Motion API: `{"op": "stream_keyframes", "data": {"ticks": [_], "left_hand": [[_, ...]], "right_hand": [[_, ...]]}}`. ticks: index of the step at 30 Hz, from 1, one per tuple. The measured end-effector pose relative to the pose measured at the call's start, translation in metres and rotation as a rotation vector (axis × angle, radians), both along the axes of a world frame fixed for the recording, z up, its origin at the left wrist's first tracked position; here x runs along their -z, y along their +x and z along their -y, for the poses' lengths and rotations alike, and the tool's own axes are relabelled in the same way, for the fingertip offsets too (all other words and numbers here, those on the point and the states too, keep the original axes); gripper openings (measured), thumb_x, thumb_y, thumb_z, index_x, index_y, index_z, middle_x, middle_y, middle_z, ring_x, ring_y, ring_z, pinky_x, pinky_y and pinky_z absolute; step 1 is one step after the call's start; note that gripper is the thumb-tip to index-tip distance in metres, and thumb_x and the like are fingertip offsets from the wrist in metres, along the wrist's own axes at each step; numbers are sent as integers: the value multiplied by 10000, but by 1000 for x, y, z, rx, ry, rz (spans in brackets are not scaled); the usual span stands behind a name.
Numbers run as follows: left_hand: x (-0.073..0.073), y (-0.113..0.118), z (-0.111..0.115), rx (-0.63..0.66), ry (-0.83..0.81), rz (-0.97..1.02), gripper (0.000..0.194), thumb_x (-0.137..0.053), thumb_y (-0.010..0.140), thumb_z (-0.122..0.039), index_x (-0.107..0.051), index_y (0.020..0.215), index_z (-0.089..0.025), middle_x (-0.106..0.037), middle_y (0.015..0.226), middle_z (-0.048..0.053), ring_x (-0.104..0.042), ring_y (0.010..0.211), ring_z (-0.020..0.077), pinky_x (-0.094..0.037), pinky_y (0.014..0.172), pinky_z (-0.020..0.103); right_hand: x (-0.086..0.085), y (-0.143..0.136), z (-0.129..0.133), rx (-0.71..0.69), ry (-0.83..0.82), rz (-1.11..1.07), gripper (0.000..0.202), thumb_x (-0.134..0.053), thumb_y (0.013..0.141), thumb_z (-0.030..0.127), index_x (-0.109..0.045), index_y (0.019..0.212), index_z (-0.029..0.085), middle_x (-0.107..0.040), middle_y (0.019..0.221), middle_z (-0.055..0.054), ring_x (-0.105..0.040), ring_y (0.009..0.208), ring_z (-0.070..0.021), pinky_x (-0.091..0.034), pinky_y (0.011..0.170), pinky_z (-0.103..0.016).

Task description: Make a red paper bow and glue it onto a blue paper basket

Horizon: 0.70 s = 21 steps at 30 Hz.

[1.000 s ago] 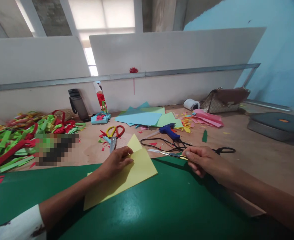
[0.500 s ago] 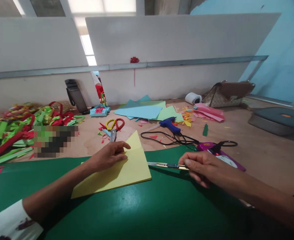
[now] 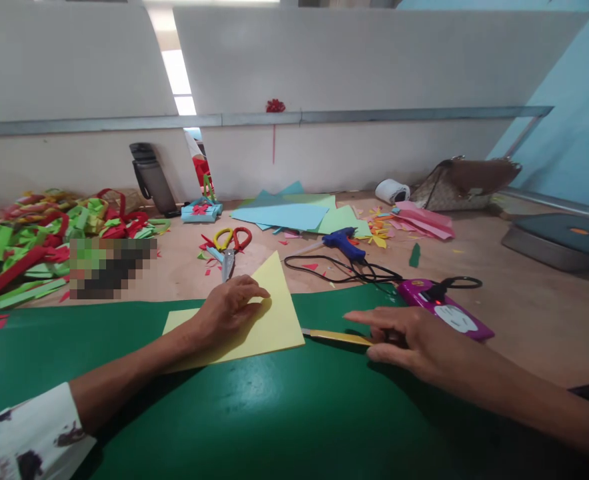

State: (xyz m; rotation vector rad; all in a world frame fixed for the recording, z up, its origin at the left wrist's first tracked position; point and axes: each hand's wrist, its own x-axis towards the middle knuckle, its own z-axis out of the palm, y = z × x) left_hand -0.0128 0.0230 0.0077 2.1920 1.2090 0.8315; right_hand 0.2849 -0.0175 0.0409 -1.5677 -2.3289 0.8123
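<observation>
A folded sheet of yellow paper lies on the green mat, one corner pointing away from me. My left hand rests on top of it, fingers loosely bent, with a gap between thumb and index finger. My right hand has the rear end of a yellow utility knife between its thumb and curled fingers, the index finger stretched out above. The knife's blade tip is at the paper's right edge; whether it goes inside the fold I cannot tell.
Scissors lie beyond the paper. A blue glue gun has its cord running to a purple power strip. Paper scraps heap up at left, near a grey bottle. Coloured sheets and a grey case stand farther back.
The knife has turned over, showing its yellow side rather than its dark slider. My right index finger has straightened. My left hand has shifted slightly right on the paper, and the view has tilted down.
</observation>
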Motion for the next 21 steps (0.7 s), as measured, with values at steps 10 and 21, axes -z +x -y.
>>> {"op": "stream_keyframes", "data": {"ticks": [10, 21], "left_hand": [[-2, -2, 1, 55, 58, -110, 210, -510, 896, -199, -687, 784, -177, -569, 872, 45, -525, 776, 142, -392, 627, 228], [-7, -2, 3, 89, 127, -224, 298, -444, 931, -187, -637, 704, -169, -525, 836, 36, -486, 783, 146, -353, 630, 237]], "right_hand": [[-4, -3, -16, -22, -240, -145, 379, -499, 849, 361, -662, 1140, 181, -518, 532, 18, -450, 460, -99, -314, 437, -199], [-7, -2, -22, -31, -358, -129, 332, -498, 850, 398, -690, 1034, 199, -579, 578, 2, -449, 448, -91, -306, 416, -191]]}}
